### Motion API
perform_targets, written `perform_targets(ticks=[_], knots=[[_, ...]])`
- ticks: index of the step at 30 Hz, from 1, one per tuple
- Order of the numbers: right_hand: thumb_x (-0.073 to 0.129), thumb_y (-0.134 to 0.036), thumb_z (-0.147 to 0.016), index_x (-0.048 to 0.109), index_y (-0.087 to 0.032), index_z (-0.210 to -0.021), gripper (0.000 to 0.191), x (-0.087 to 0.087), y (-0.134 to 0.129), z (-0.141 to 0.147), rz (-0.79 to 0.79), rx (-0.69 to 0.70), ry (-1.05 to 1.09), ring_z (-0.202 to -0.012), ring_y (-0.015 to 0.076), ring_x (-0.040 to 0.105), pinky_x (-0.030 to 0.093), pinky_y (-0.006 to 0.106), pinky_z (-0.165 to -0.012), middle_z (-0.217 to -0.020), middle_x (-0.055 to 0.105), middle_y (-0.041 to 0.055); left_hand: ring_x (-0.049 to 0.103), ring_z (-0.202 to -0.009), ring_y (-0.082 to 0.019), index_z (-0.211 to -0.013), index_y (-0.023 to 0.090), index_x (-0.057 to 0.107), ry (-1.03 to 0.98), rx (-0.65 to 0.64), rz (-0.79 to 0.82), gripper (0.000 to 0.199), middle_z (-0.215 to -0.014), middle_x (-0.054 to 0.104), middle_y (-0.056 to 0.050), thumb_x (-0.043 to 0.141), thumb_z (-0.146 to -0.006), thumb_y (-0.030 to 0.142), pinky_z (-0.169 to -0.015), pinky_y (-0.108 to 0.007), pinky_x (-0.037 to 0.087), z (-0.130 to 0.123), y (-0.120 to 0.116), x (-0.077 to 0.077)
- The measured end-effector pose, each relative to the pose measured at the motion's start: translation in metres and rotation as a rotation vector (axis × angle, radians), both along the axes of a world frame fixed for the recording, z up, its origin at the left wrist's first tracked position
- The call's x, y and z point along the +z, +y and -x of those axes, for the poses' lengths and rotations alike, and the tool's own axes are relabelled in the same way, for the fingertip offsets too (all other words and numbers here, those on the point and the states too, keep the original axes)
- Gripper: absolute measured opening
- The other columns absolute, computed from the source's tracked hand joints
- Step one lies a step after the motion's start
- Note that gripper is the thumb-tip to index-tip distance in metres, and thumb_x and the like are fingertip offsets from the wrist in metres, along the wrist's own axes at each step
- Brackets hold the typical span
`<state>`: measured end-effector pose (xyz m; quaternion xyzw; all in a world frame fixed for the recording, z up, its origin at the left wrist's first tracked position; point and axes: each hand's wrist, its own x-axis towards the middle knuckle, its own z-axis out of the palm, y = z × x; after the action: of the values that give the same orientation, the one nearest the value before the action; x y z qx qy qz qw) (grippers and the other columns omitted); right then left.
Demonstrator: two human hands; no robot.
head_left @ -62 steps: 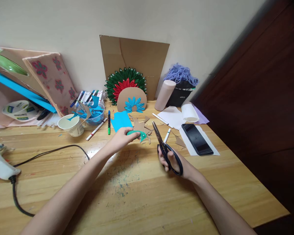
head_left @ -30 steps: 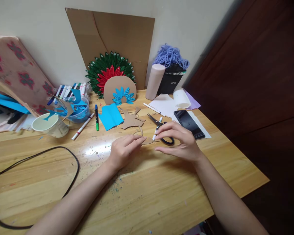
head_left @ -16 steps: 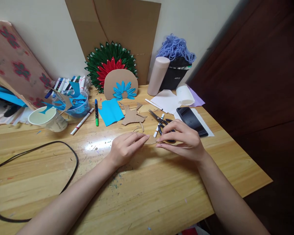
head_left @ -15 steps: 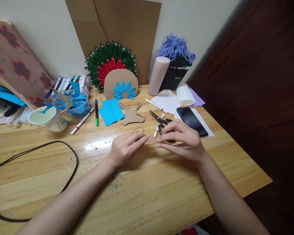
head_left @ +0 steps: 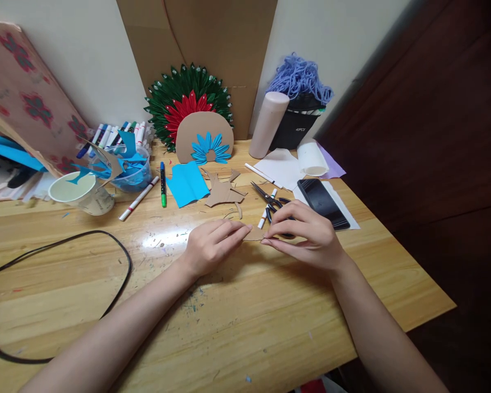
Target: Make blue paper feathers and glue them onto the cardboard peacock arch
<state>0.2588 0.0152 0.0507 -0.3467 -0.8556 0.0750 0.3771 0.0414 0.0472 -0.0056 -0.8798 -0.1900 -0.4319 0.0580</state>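
A small piece of brown cardboard (head_left: 254,234) is held between my two hands, just above the wooden table. My left hand (head_left: 213,243) pinches its left end with the fingertips. At its right edge, the thumb and fingers of my right hand (head_left: 305,234) are closed on it. Most of the piece's outline is hidden by my fingers. Right behind my right hand lie black-handled scissors (head_left: 272,201) with a white marker (head_left: 267,210) partly under them. Cardboard offcuts (head_left: 223,192) and a blue paper sheet (head_left: 187,184) lie beyond my left hand.
At the back, a cardboard piece with blue petals (head_left: 204,128) leans on a green and red paper fan (head_left: 188,82). A pale bottle (head_left: 269,125) and a phone (head_left: 323,203) are on the right. On the left are a paper cup (head_left: 82,195), a plastic tub (head_left: 133,176) and a black cable (head_left: 126,273).
The camera view has shifted slightly. Both hands keep their hold on the cardboard piece, and a little more of it shows between the fingers.
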Motion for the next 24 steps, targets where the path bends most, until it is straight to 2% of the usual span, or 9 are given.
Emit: perform_targets(ticks=[15,24], knots=[[0.063,-0.02,-0.079,0.063,-0.021,-0.084,0.005,-0.0017,0.0001,-0.0001,0.058,-0.001,-0.044,-0.073,0.0168,0.056,0.045,0.032,-0.068,-0.079,0.062,0.0036,0.063,-0.074,-0.014,-0.108,0.015,0.058,-0.009,-0.024,-0.003,0.026,-0.085,0.069,-0.005,0.054,-0.083,0.011,-0.061,-0.024,0.049,-0.0001,0.0,-0.0021],[0.071,-0.022,-0.074,0.064,-0.021,-0.088,0.016,-0.0008,0.001,-0.0012,0.025,-0.018,0.028,-0.073,0.0171,0.058,0.047,0.032,-0.067,-0.078,0.064,0.0035,0.063,-0.072,-0.013,-0.105,0.015,0.06,-0.027,-0.003,0.004,0.022,-0.083,0.069,-0.004,0.054,-0.084,0.013,-0.06,-0.023,0.048,-0.0003,-0.001,0.0003]])
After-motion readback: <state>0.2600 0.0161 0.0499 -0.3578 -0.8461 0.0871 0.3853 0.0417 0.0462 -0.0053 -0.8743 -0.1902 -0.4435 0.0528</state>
